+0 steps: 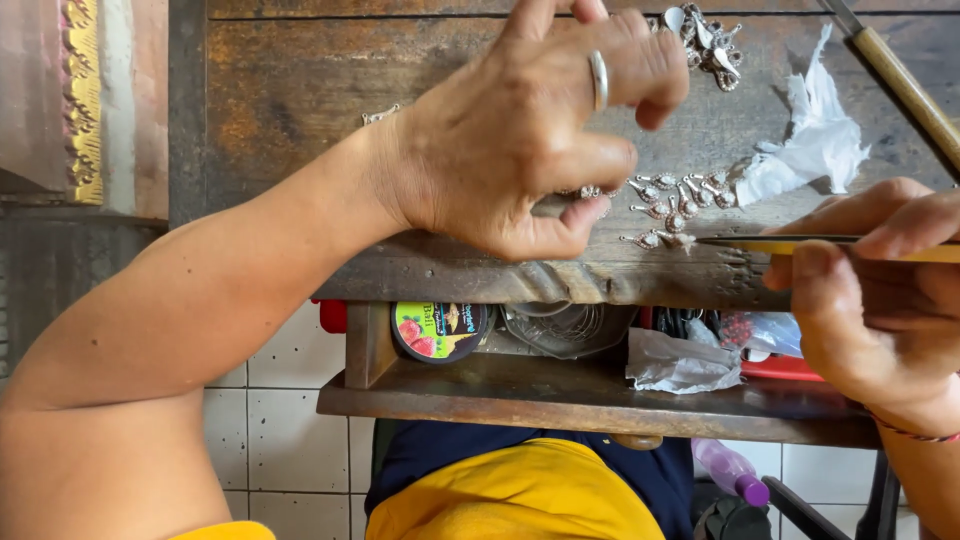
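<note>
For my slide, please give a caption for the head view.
Left hand pinches a small silver ornament on the wooden bench; right hand holds tweezers.

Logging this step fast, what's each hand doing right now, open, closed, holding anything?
Left hand: fingers curled, thumb and fingertip pinching a small silver ornament on the wooden bench.
Right hand: closed on a thin yellow-handled tool.

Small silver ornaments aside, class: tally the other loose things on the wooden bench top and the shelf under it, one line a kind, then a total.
White crumpled paper on the bench top: 1
Wooden-handled tool on the bench top: 1
Round tin on the shelf: 1
Wire mesh piece on the shelf: 1
Grey crumpled wrapper on the shelf: 1
Total: 5
</note>
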